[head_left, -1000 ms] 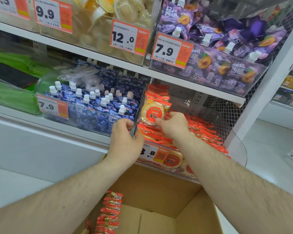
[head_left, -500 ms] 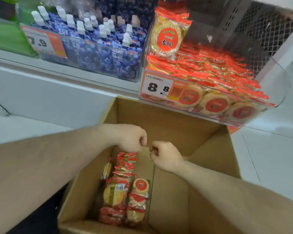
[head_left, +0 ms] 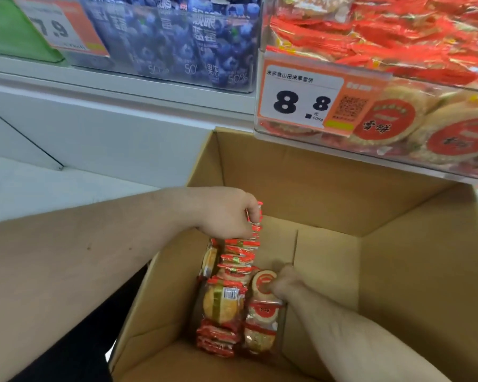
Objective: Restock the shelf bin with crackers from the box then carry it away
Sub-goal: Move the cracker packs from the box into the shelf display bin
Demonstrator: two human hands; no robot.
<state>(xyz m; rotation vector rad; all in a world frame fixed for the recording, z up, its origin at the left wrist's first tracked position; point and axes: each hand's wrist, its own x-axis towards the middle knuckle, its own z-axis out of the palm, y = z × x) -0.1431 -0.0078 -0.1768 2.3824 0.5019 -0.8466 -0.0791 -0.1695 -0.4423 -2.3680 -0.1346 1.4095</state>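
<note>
Crackers (head_left: 233, 260) in red-and-clear wrappers stand packed in a short row on the floor of the cardboard box (head_left: 329, 188), hard against its left wall, directly beneath my left hand and just left of my right. My left hand (head_left: 226, 213) hovers above the far end of that row, knuckles up, fingers curled around the red crimped edges of a few packets (head_left: 255, 224) that it grips and holds clear above the rest. My right hand (head_left: 283, 279) reaches deep into the box, nearer to me than the left, and its fingertips pinch a round cracker packet (head_left: 261, 282) with a red circular label; the hand is blurred, so I cannot make out the exact finger placement. Close by that hand, toward me, more packets lie face up, one showing a barcode sticker (head_left: 230, 294). To the right of both hands the box floor is bare cardboard.

Above and beyond my right hand, the clear shelf bin (head_left: 309, 139) overhangs the far rim of the box, piled with the same red cracker packets, and it carries a price tag (head_left: 301, 102) reading 8.8. Above and beyond my left hand, a neighbouring bin holds blue blueberry pouches (head_left: 177, 40) with a 7.9 tag (head_left: 58, 26) at its front, and a green bin (head_left: 11, 31) sits further left. The white shelf edge (head_left: 122, 86) runs beneath them.
</note>
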